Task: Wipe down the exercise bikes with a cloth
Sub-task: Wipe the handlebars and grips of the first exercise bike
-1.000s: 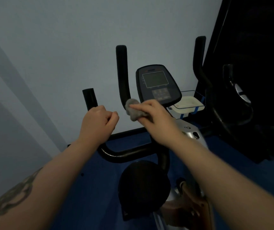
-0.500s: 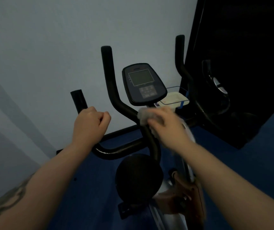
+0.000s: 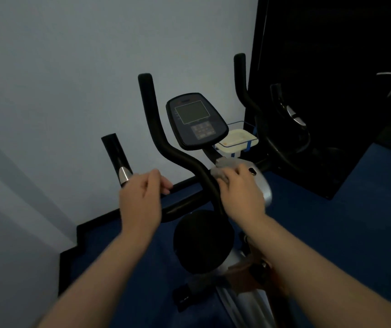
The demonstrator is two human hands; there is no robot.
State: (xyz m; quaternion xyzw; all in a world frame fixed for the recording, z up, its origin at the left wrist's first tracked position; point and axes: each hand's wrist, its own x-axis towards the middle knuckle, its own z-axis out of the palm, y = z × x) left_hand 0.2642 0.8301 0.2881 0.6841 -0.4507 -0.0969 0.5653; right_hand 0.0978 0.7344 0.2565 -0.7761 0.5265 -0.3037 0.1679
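The cloth (image 3: 223,168) is grey and crumpled. It lies against the exercise bike (image 3: 213,233) at the point where the console stem meets the silver frame housing (image 3: 262,183), just right of the inner handlebar upright (image 3: 166,143).

My right hand (image 3: 241,195) presses the cloth onto that junction. My fingers (image 3: 231,177) are bent over the top of the cloth and hold it against the frame; how tightly they grip it I cannot tell.

My left hand (image 3: 142,200) is over the lower black handlebar (image 3: 182,204). Its fingers are curled above the bar with the tips pointing right. The hand is blurred, so I cannot tell whether it grips the bar.

The outer left grip (image 3: 116,157) stands beyond my left hand and carries a silver sensor plate (image 3: 123,174).

The console (image 3: 195,120) sits above the cloth, tilted toward me. It has a blank grey screen and a keypad below it. A short mark is printed above the screen; it is too small to read.

A pale tray in a clear holder with blue trim (image 3: 237,140) stands right of the console. The round black seat (image 3: 202,240) is below my hands. The floor (image 3: 331,233) is blue and the wall (image 3: 71,67) is pale. A second machine (image 3: 284,129), black, stands to the right in a dark area.
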